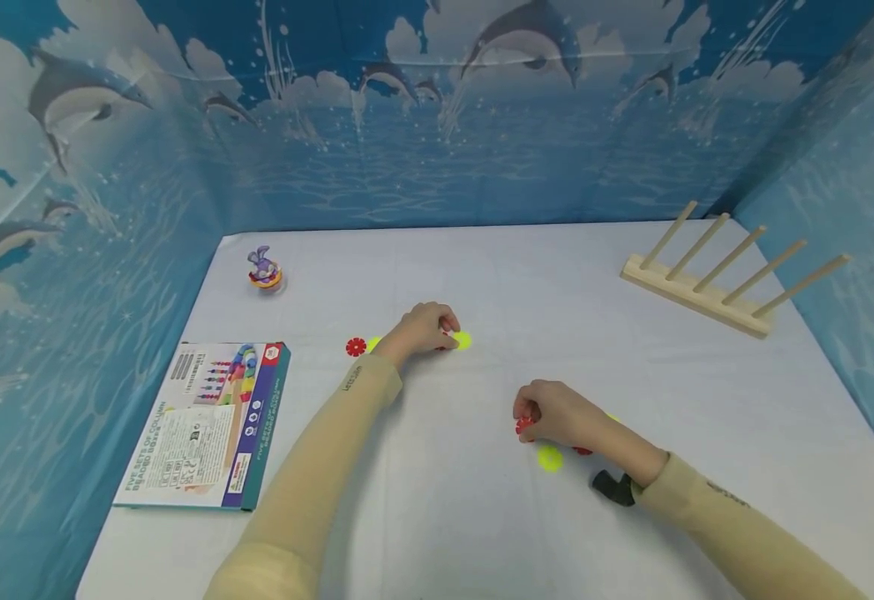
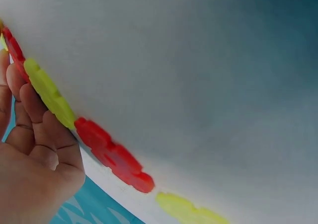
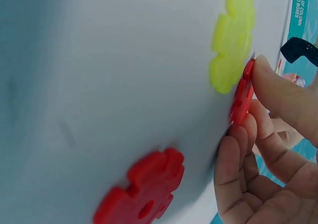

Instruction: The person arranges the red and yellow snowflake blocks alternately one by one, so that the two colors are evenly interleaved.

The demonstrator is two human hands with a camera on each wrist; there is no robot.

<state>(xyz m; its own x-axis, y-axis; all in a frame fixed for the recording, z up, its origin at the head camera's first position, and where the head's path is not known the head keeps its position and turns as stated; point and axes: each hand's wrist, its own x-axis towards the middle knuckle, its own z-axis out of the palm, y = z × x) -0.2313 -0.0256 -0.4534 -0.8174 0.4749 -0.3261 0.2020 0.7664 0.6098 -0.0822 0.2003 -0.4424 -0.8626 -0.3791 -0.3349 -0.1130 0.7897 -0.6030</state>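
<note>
In the head view my left hand [image 1: 423, 327] is at a row of red and yellow flower-shaped discs at mid-table. Its thumb and fingertip pinch a red disc [image 2: 16, 50] beside the yellow disc [image 1: 463, 340] at the row's right end. A yellow disc [image 2: 49, 92] and another red disc [image 2: 114, 154] lie along its curled fingers. My right hand [image 1: 556, 414], nearer the front, pinches a red flower disc [image 3: 242, 92] on edge between thumb and fingers. Beside it lies a flat yellow disc [image 1: 550, 457]; another red disc [image 3: 144, 189] lies near, partly under the hand in the head view.
A wooden stand with several upright pegs [image 1: 695, 293] is at the back right. A printed box [image 1: 197, 425] lies at the left, with a purple rabbit toy [image 1: 264, 268] behind it. By the right wrist lies a black object [image 1: 612, 488]. Dolphin-print cloth surrounds the table.
</note>
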